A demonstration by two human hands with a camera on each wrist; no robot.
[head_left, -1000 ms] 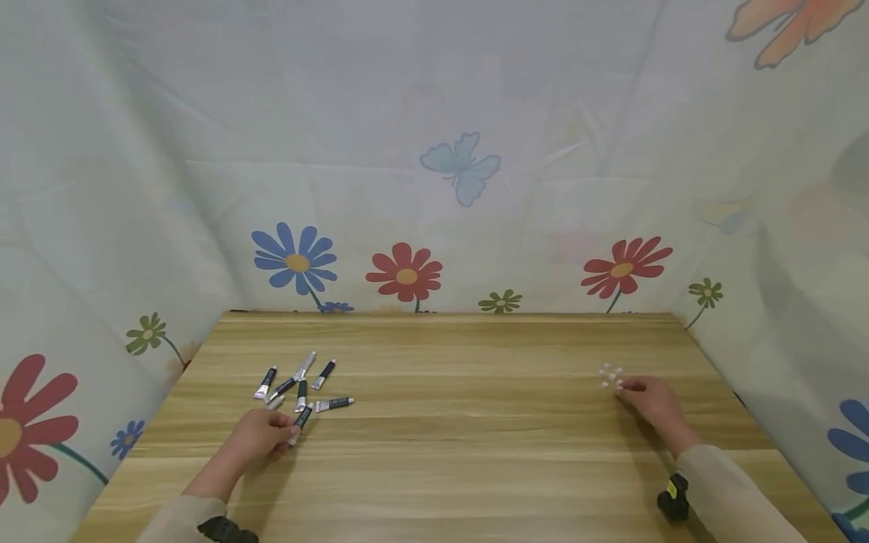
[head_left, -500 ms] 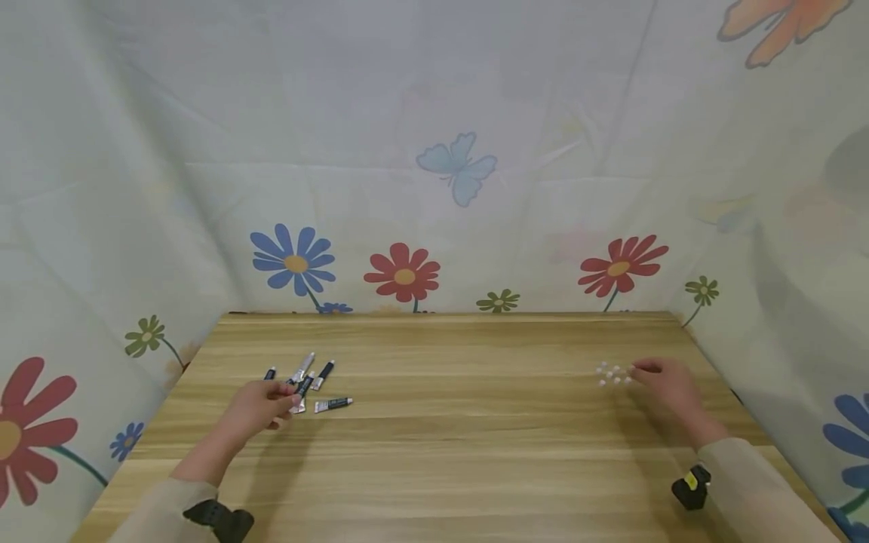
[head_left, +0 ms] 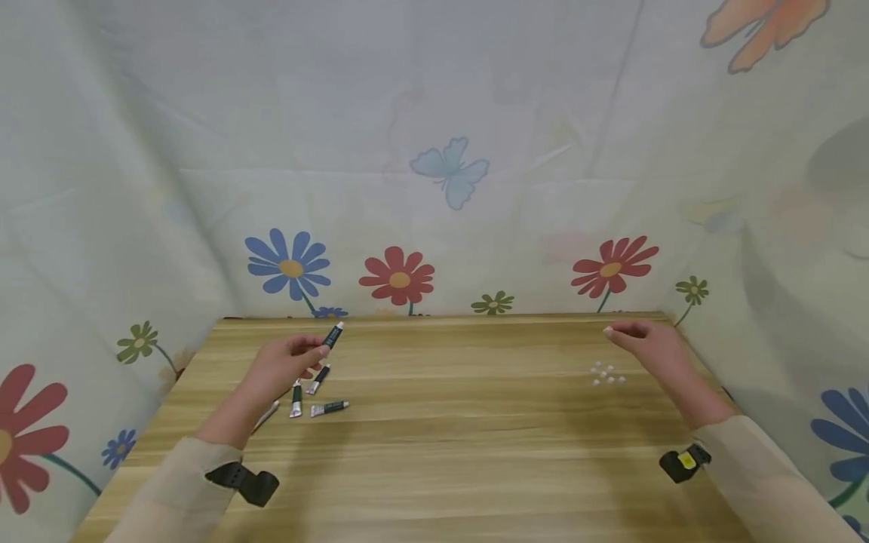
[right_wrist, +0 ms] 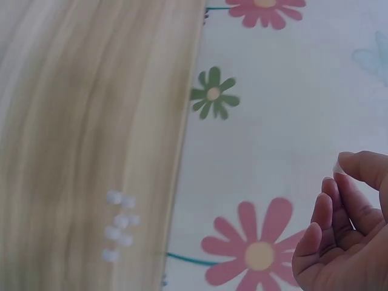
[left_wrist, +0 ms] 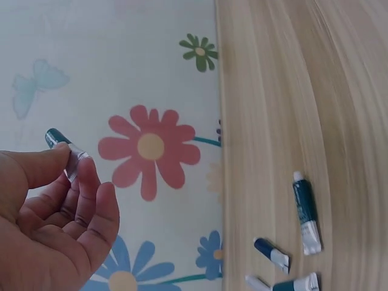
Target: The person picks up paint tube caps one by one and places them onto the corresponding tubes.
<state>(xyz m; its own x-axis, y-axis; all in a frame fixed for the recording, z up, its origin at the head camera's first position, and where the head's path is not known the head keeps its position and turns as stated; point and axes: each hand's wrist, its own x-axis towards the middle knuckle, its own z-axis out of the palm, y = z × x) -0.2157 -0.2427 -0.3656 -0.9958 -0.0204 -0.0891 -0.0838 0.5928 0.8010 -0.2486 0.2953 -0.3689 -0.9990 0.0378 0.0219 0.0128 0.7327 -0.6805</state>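
Observation:
My left hand (head_left: 284, 368) holds a small paint tube (head_left: 333, 335) above the table, its white tip pointing up and away. In the left wrist view the thumb and fingers pinch the silver foil part of that tube. Below the hand lie several similar tubes (head_left: 329, 408), dark green or dark blue with silver ends; the hand and forearm cover some of them. At the right, my right hand (head_left: 648, 351) pinches a tiny white piece (right_wrist: 337, 168) between thumb and forefinger, raised above the table. Several more white pieces (head_left: 603, 372) lie in a loose cluster beneath it.
The wood-patterned table (head_left: 462, 452) ends at a flower-printed cloth (head_left: 441, 90) that hangs behind and along both sides. A black strap with a camera (head_left: 244, 483) sits on the left wrist and another camera (head_left: 682, 461) on the right.
My left hand has lifted the tube up and away from the other tubes. My right hand has risen off the white cluster with one piece pinched.

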